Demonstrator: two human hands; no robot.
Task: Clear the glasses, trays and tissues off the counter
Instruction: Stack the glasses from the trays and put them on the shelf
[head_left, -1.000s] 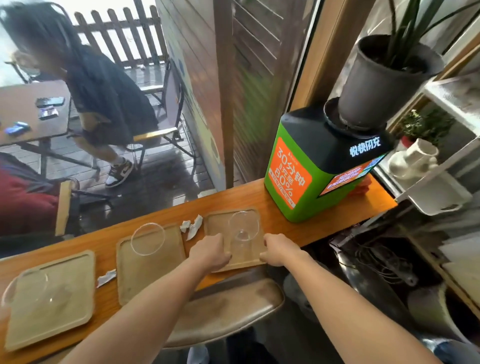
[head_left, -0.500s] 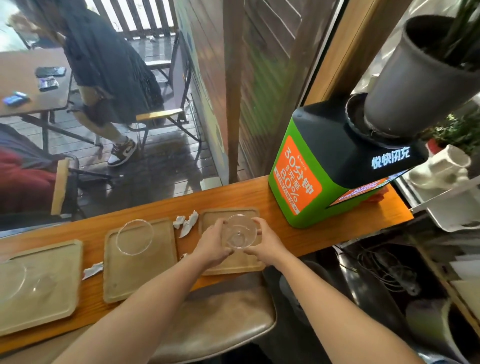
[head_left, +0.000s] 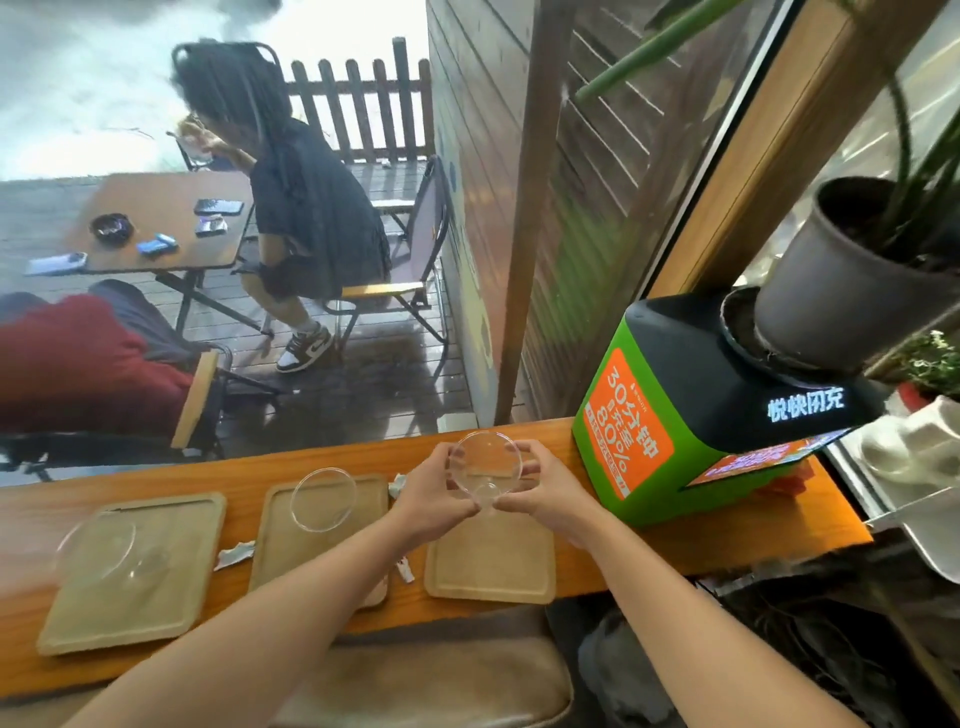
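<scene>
Both hands hold a clear glass (head_left: 485, 467) lifted above the right tray (head_left: 491, 564): my left hand (head_left: 434, 496) grips its left side, my right hand (head_left: 545, 491) its right side. The right tray is bare. A second glass (head_left: 323, 500) stands on the middle tray (head_left: 317, 556), and a third glass (head_left: 98, 548) stands on the left tray (head_left: 130, 577). All three tan trays lie on the wooden counter (head_left: 675, 540). Crumpled tissues lie between the trays: one tissue (head_left: 235, 554) left of the middle tray, a scrap (head_left: 405, 571) under my left forearm, another tissue (head_left: 397, 483) behind my left hand.
A green and black charging box (head_left: 691, 415) stands on the counter's right end with a potted plant (head_left: 852, 291) on top. A brown stool seat (head_left: 426, 680) sits below the counter. Beyond the window glass, a person sits at an outdoor table (head_left: 156, 223).
My hands moved from the tray's front edge to the glass, closed around it and lifted it off the right tray. The camera view tilted up.
</scene>
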